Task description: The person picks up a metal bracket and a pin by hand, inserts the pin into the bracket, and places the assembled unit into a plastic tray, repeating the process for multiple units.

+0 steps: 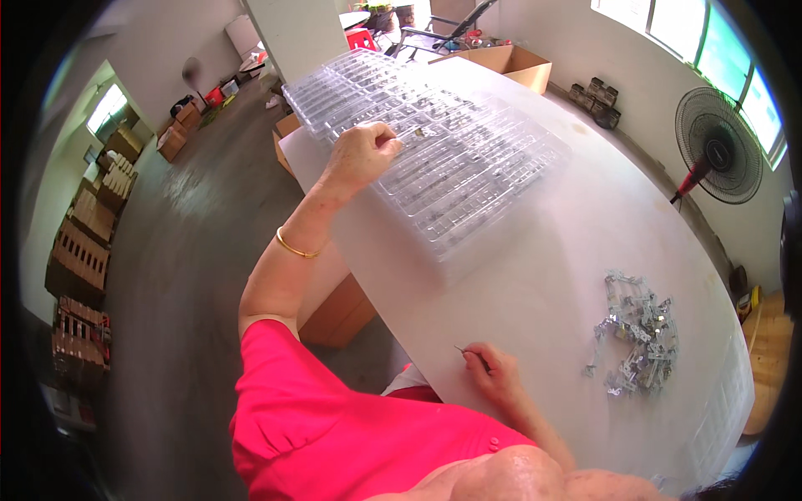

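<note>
My left hand (365, 155) reaches out over the clear plastic blister trays (468, 209), its fingers curled together at the trays' left side. Whatever is pinched there, if anything, is hidden. Just right of the fingertips, a small metal part (425, 132) shows on the tray. Close to my body, my right hand (494, 372) is closed above the table's near edge, and a thin dark pointed tip (459, 348) sticks out of it; its kind cannot be made out. A loose heap of small silvery metal parts (643, 338) lies to the right of that hand.
The pale table (518, 309) carries the trays at its far end. Another clear tray (723, 417) lies at the right edge. A cardboard box (338, 313) stands below the left edge, another open box (510, 65) beyond the far end. A black fan (717, 150) stands to the right.
</note>
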